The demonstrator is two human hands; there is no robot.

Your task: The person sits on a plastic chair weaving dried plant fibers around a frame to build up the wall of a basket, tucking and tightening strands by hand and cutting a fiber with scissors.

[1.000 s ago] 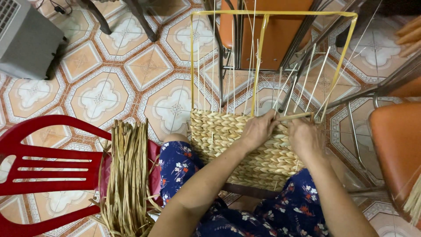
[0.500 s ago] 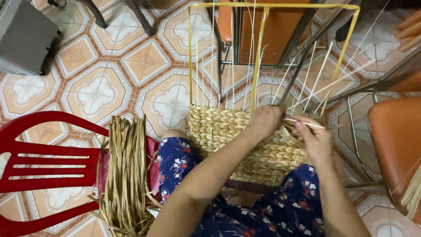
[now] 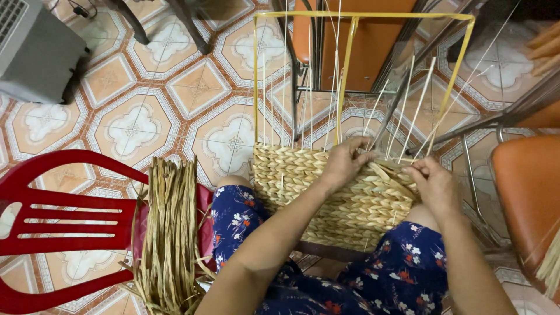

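As the camera steadies, left hand pinching a strand at the basket rim, centre frame; right hand, back from its outward pull, closed on the strand end, cinching another row tight

woven basket on lap, straw bundle left, on chair

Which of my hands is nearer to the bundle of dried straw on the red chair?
Left. The left hand rests on the woven basket's top edge, closer to the straw bundle; the right hand is farther away, at the basket's right end.
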